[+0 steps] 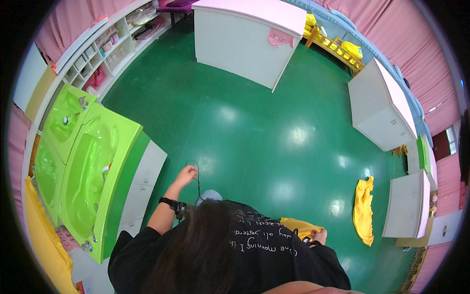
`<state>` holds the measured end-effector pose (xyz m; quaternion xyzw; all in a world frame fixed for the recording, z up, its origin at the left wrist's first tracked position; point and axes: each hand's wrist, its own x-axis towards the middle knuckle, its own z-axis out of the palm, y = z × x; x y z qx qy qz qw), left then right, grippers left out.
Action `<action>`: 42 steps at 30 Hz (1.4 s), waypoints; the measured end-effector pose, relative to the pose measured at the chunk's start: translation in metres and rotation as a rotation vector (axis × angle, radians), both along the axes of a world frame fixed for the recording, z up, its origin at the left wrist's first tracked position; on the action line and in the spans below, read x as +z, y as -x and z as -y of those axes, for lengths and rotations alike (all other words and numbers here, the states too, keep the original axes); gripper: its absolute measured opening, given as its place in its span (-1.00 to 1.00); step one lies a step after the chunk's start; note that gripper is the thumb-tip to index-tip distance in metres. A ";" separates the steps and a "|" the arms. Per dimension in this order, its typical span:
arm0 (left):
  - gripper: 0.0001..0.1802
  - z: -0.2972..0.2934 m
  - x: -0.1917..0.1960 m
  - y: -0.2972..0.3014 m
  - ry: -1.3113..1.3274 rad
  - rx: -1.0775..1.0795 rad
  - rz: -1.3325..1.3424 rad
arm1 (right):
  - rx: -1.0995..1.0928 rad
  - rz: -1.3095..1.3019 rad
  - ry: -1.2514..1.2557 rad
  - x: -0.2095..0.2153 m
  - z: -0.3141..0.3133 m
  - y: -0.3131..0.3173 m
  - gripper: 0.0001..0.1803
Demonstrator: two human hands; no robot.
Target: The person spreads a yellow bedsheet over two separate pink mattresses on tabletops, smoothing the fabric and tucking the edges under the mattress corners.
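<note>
My left hand [186, 175] is raised out to the left over the green floor, its fingers pinched round a thin dark cord [199, 183]. The cord loops up past the fingertips and hangs down toward my body. Low on the right, my right hand [319, 236] is closed on the edge of a yellow cloth [295, 225]. My black shirt hides the rest of that cloth. A second yellow cloth [363, 210] lies crumpled on the floor, apart from my right hand.
Lime-green tubs [117, 152] on a cabinet stand at the left, with white shelving [129, 46] behind. A white counter [245, 44] is at the far side. White cabinets [382, 110] and a wooden rack [338, 53] with yellow bundles line the right.
</note>
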<state>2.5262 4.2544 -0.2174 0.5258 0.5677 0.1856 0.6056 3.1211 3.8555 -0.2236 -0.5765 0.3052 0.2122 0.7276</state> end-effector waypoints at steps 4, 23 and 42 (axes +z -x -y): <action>-0.80 -0.077 -0.033 0.026 0.013 0.093 0.060 | 0.528 0.439 0.156 -0.034 -0.065 -0.012 -0.89; -0.82 -0.571 -0.049 -0.001 -0.096 0.181 -0.011 | 0.641 0.196 1.166 0.068 -0.578 -0.034 -0.95; -0.83 -0.904 -0.028 -0.100 -0.239 0.494 0.093 | 0.967 1.653 -0.729 0.588 -1.505 -0.035 -0.60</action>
